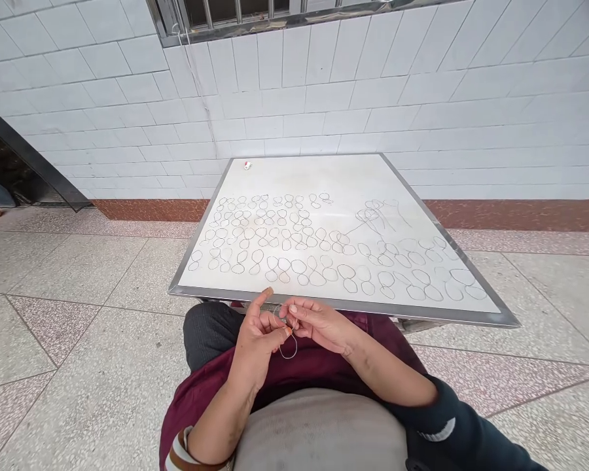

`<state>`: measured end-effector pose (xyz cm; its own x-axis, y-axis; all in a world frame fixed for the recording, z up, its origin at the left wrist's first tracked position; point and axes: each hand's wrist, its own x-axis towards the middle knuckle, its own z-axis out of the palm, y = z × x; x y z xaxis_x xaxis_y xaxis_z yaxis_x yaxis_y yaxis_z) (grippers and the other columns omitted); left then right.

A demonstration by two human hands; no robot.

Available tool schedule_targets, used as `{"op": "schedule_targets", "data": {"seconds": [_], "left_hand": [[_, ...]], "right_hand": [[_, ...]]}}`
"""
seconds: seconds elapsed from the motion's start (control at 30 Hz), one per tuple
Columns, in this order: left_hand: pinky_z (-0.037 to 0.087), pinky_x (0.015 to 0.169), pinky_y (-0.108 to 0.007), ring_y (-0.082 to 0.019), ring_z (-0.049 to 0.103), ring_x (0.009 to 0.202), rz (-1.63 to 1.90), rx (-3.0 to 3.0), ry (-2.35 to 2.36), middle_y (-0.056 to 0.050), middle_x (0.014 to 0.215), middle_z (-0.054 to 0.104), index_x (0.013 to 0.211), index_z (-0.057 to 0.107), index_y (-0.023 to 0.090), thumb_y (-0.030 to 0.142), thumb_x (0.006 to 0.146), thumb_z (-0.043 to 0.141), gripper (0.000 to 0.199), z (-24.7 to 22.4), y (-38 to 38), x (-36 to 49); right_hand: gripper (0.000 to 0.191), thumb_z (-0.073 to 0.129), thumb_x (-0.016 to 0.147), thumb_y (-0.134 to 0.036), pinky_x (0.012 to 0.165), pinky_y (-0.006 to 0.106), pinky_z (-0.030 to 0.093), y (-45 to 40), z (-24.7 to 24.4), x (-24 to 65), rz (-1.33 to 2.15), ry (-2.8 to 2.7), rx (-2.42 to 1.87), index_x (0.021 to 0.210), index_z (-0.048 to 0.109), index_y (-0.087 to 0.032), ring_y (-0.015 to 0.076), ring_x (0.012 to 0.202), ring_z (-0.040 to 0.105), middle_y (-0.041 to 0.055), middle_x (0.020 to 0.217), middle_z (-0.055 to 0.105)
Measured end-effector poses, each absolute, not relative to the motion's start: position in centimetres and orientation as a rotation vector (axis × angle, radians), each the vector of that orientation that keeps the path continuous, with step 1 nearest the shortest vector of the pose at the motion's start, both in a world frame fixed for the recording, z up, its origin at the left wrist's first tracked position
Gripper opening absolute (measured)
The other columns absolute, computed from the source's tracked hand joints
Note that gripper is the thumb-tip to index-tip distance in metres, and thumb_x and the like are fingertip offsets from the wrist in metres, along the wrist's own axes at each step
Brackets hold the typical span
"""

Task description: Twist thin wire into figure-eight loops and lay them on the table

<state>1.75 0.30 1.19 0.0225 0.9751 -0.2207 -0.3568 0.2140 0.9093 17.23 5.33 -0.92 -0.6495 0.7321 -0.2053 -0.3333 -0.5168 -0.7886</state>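
Observation:
My left hand (259,335) and my right hand (319,322) meet over my lap, just in front of the table edge. Between their fingertips is a thin wire loop (288,358), which hangs below the fingers and curves up above them in a figure-eight shape. The left thumb and fingers pinch it near its middle, with the index finger raised. On the other side, the right thumb and fingertips close on the wire. Many similar figure-eight wire loops (278,268) lie in rows on the white tabletop (304,173).
A tangle of loose wires (373,212) lies on the table's right part. A small white and red object (247,165) sits at the far left corner. The table's metal rim (353,305) is close beyond my hands. Behind it stands a tiled wall (294,98) with a barred window (240,13).

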Motion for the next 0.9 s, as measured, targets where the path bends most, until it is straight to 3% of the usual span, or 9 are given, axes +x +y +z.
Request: {"op": "schedule_targets", "data": {"seconds": [0.27,0.43,0.53,0.7,0.9], "left_hand": [[0.036,0.057,-0.022,-0.008,0.045,0.054,1.206,0.798,1.085,0.007,0.061,0.056,0.138,0.046,0.021,0.013,0.065,0.076,0.079,1.2,0.2,1.8],[0.039,0.062,-0.023,-0.009,0.047,0.057,1.233,0.904,1.108,0.006,0.062,0.056,0.139,0.046,0.023,0.013,0.068,0.073,0.076,1.0,0.3,1.8],[0.038,0.06,-0.022,-0.009,0.046,0.056,1.208,0.865,1.114,0.006,0.062,0.056,0.14,0.044,0.022,0.014,0.069,0.073,0.078,0.9,0.4,1.6],[0.037,0.061,-0.022,-0.008,0.045,0.056,1.151,0.836,1.071,0.007,0.061,0.056,0.14,0.043,0.022,0.013,0.068,0.074,0.079,0.9,0.4,1.6],[0.036,0.059,-0.022,-0.007,0.043,0.054,1.128,0.814,1.069,0.007,0.061,0.056,0.138,0.045,0.02,0.013,0.068,0.075,0.077,0.9,0.1,1.8]], "right_hand": [[0.023,0.079,0.072,-0.035,0.055,0.021,0.032,4.9,-1.7,16.4,2.127,-0.798,-0.766,0.085,0.072,-0.018,0.0085,0.061,0.042,-0.0009,0.071,0.055],[0.022,0.078,0.073,-0.038,0.052,0.022,0.031,4.7,-1.9,16.0,2.04,-0.757,-0.825,0.08,0.07,-0.019,0.0082,0.057,0.039,-0.0023,0.066,0.052],[0.022,0.072,0.08,-0.041,0.053,0.021,0.03,5.0,-1.4,16.5,1.995,-0.942,-0.805,0.086,0.07,-0.02,0.0086,0.06,0.04,-0.0015,0.071,0.053],[0.03,0.059,0.089,-0.042,0.055,0.023,0.032,5.7,-0.3,17.4,1.858,-1.457,-0.795,0.112,0.068,-0.024,0.009,0.058,0.039,-0.0027,0.07,0.052],[0.027,0.05,0.095,-0.04,0.05,0.021,0.031,5.9,-0.1,17.9,1.802,-1.66,-0.754,0.101,0.067,-0.02,0.0082,0.057,0.039,-0.003,0.068,0.048]]}}
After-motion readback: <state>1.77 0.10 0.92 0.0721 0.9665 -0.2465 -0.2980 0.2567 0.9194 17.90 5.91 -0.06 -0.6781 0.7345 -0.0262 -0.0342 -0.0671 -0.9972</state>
